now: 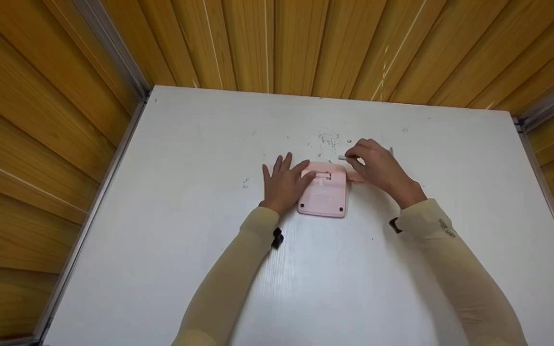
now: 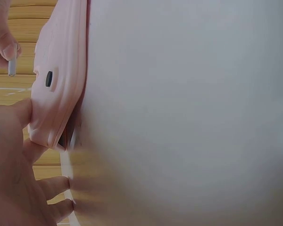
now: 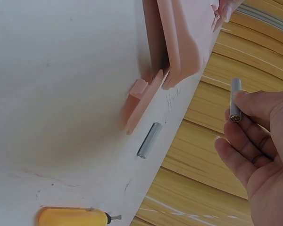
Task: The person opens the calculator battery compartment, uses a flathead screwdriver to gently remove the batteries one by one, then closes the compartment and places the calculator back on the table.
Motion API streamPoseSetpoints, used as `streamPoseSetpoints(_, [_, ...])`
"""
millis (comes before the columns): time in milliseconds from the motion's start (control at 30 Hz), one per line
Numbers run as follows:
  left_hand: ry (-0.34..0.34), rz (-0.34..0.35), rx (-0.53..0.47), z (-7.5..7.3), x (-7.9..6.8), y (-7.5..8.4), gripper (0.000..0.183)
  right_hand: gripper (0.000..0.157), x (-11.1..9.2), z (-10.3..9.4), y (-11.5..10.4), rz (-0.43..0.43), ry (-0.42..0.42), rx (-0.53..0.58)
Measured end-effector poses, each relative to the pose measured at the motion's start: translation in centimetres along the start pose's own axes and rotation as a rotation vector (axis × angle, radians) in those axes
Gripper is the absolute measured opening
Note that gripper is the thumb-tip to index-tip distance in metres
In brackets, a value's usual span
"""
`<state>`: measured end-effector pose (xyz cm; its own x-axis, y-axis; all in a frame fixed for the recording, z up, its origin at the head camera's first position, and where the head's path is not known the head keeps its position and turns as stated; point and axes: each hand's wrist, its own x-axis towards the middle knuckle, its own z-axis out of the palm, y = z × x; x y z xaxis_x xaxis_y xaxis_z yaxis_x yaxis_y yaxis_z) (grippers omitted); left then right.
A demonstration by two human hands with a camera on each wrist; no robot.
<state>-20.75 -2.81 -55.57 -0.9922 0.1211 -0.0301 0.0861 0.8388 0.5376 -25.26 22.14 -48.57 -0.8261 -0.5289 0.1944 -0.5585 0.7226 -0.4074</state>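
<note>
A pink plastic device, shaped like a calculator, lies back side up on the white table, its small battery compartment uncovered. My left hand rests at its upper left corner, thumb on the back and other fingers spread. Between thumb and fingertips, my right hand pinches a silver battery, held above the device's upper right corner. A pink battery cover lies beside the device, partly behind my right hand in the head view. Near that cover a second battery lies on the table.
In the right wrist view a yellow-handled screwdriver lies on the table. Dark scuff marks show beyond the device. Yellow wood-slat walls stand along the table's back and sides.
</note>
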Motion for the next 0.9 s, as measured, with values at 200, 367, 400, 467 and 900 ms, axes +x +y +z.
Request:
streamPoseSetpoints(200, [-0.001,-0.011,0.003,0.0,0.0,0.0,0.061,0.018,0.0,-0.4,1.0,0.033,-0.017,0.011])
streamPoseSetpoints(367, [-0.007,-0.023,0.015,0.2,0.1,0.1,0.061,0.018,0.0,-0.4,2.1,0.074,-0.041,0.021])
streamPoseSetpoints(400, [-0.008,-0.025,0.015,0.2,0.1,0.1,0.061,0.017,0.0,-0.4,2.3,0.089,-0.047,0.022])
streamPoseSetpoints(467, [-0.007,-0.025,0.012,0.2,0.1,0.1,0.061,0.018,0.0,-0.4,2.7,0.125,-0.063,0.027])
streamPoseSetpoints(900, [-0.011,-0.006,0.015,0.1,0.0,0.0,0.062,0.022,-0.2,0.1,4.8,0.284,-0.138,0.047])
